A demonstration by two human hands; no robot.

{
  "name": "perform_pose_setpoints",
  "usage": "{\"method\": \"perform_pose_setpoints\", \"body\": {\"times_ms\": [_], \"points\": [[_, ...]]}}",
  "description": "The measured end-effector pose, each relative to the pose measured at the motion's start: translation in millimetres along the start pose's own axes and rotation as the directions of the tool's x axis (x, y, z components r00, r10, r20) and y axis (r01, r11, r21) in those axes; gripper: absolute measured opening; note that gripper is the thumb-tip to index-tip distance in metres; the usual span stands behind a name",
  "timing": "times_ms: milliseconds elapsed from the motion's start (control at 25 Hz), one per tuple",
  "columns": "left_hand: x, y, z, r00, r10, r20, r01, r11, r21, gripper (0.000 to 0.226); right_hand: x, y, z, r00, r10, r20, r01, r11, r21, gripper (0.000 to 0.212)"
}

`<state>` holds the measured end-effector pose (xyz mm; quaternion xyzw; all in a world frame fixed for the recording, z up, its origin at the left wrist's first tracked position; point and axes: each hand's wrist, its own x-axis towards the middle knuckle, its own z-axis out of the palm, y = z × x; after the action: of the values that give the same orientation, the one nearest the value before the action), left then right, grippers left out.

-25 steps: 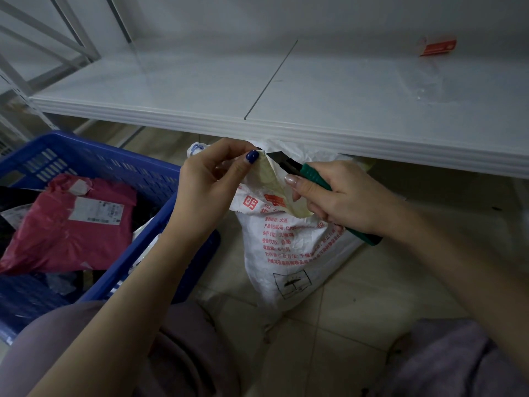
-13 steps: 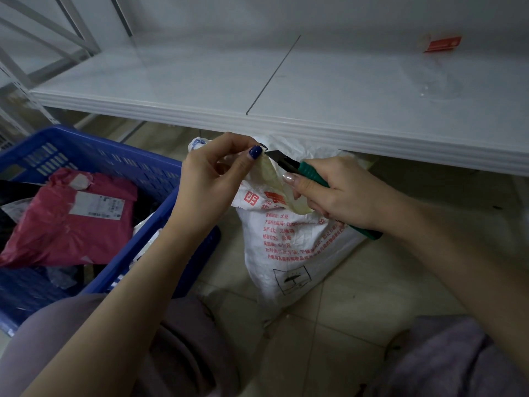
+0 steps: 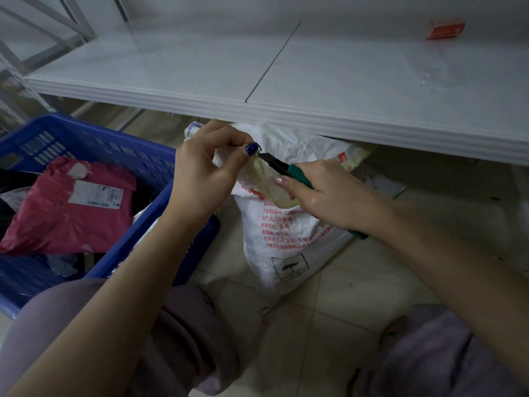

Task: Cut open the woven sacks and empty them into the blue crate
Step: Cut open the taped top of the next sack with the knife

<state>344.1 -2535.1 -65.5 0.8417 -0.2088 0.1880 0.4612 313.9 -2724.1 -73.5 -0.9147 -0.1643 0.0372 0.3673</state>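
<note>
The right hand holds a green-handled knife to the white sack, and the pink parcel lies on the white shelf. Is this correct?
No. The head view shows the pink parcel lying in the blue crate, not on the white shelf. The right hand does hold the green-handled knife to the white woven sack.

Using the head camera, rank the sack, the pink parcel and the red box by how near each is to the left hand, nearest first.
1. Sack: right at the left hand, which pinches its top.
2. Pink parcel: off to the left, lying in the blue crate.
3. Red box: far right, at the back of the shelf.
</note>
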Motion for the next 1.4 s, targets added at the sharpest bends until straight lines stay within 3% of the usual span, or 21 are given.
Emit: {"method": "perform_pose_setpoints", "body": {"times_ms": [480, 600, 680, 720, 840, 960, 1160, 1400], "points": [[-11.3, -4.5, 10.0, 0.989, -0.076, -0.125, 0.086, 0.993, 0.077, 0.011, 0.8, -4.8, 0.8, 0.988, 0.095, 0.120, -0.084, 0.992, -0.094, 0.040], [10.7, -4.0, -17.7, 0.945, -0.165, -0.281, 0.142, 0.985, -0.101, 0.015, -12.1, 17.6, 21.4, 0.929, 0.212, 0.305, -0.107, 0.939, -0.328, 0.041], [14.8, -8.8, -39.6, 0.926, -0.233, -0.297, 0.173, 0.962, -0.213, 0.017, -18.3, 36.4, 19.5, 0.946, 0.229, 0.231, -0.144, 0.932, -0.332, 0.044], [14.3, -8.5, -42.3, 0.926, -0.263, -0.271, 0.197, 0.949, -0.246, 0.017, -18.1, 40.5, 10.7, 0.968, 0.209, 0.142, -0.162, 0.944, -0.287, 0.043], [11.5, -1.8, -26.7, 0.954, -0.278, -0.110, 0.249, 0.942, -0.227, 0.009, -22.0, 33.1, -12.8, 0.975, 0.194, -0.109, -0.185, 0.978, 0.092, 0.038], [11.6, 5.6, -18.1, 0.975, -0.224, 0.008, 0.218, 0.937, -0.273, 0.007, -10.1, 14.4, -17.8, 0.951, 0.082, -0.297, -0.018, 0.977, 0.214, 0.032], [-2.2, 10.5, -11.6, 0.981, -0.166, 0.099, 0.188, 0.940, -0.286, 0.008, 25.0, -14.3, -18.0, 0.960, -0.029, -0.277, 0.131, 0.925, 0.357, 0.024], [-3.4, 7.5, -19.7, 0.980, -0.197, -0.042, 0.174, 0.935, -0.309, 0.007, 38.7, -36.7, -2.5, 0.977, -0.049, -0.209, 0.163, 0.800, 0.577, 0.029]]}}
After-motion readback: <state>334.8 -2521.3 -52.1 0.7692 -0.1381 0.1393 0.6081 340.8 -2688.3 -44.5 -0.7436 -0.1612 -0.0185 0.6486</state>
